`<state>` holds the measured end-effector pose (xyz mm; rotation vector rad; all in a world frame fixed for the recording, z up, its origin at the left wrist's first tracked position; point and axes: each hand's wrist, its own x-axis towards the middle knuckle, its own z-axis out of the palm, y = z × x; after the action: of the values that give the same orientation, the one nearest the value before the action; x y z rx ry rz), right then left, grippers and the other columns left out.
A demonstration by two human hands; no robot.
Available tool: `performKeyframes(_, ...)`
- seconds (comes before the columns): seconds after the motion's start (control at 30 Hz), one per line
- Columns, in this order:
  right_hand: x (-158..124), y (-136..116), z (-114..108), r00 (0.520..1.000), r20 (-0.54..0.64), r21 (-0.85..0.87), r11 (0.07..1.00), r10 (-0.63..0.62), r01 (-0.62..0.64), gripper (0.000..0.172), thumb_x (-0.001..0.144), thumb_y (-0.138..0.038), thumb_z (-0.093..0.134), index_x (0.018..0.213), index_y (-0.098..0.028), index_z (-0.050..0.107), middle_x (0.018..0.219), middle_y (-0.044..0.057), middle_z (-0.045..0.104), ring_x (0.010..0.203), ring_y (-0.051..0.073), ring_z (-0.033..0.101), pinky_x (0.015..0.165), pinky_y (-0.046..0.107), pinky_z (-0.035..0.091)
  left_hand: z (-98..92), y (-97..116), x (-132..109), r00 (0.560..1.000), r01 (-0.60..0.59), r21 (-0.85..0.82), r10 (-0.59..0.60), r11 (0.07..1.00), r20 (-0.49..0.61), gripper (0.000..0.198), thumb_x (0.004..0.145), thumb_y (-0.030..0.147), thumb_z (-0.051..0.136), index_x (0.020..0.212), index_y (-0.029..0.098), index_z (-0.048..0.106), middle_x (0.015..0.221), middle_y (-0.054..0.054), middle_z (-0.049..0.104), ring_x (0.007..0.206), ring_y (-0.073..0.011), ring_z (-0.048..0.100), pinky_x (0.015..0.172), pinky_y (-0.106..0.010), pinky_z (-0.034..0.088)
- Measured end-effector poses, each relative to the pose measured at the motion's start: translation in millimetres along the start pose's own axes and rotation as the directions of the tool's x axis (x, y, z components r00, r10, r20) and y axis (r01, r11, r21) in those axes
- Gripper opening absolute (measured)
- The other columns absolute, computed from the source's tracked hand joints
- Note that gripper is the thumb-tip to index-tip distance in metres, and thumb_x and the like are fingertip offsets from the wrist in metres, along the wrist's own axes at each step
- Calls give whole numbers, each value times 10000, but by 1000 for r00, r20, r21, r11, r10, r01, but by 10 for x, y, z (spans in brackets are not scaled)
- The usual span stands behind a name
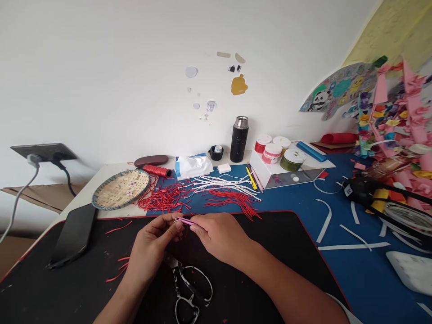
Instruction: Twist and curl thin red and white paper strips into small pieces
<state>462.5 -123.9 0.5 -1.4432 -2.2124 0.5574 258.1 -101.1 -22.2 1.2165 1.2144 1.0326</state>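
Observation:
Over the black mat [256, 265] my two hands meet, fingertips almost touching. My right hand [219, 234] is closed around a slim pink-purple tool [186, 221], its tip pointing left to the other hand. Whether it is a hook or tweezers, I cannot tell. My left hand [151, 243] pinches something small at the tool's tip, mostly hidden by the fingers. Just below the hands lie scissors [192, 285] with patterned handles, blades partly covered by the left hand. Loose red cords [121, 267] lie left of my left wrist.
Behind the mat are red cord pieces [168, 195], white strips [219, 183], a red spool [157, 170] and a woven basket [118, 189]. A phone [74, 234] lies left. A black flask [239, 139] and lidded jars [272, 153] stand behind; cables [405, 211] crowd the right.

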Motion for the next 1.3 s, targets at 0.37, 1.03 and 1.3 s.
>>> performKeyframes(0.37, 6, -3, 1, 1000, 27, -1, 1000, 12, -12, 208, 1076, -285, 552, 1005, -192, 723, 926, 55, 789, 801, 200, 686, 656, 298, 316, -2, -5, 23, 1000, 20, 10, -20, 1000, 0, 356, 736, 470, 905, 989, 227, 842, 819, -32, 781, 665, -164, 622, 604, -259, 519)
performKeyframes(1.03, 84, 38, 18, 970, -85, 642, 757, 229, -122, 288, 1044, -409, 567, 979, -172, 718, 760, -7, 609, 689, 143, 513, 661, 276, 369, -37, -73, 45, 998, -7, -118, 14, 993, 59, 279, 793, 434, 889, 933, 209, 800, 761, -15, 732, 661, -150, 609, 625, -248, 504)
performKeyframes(1.3, 88, 6, 64, 969, 81, 816, 543, 234, -199, 235, 964, -396, 690, 904, -172, 647, 724, -39, 524, 640, 113, 434, 626, 262, 342, -12, -16, 13, 989, -3, -114, 20, 993, 149, 261, 806, 418, 877, 947, 211, 807, 775, -25, 723, 673, -162, 630, 605, -259, 512)
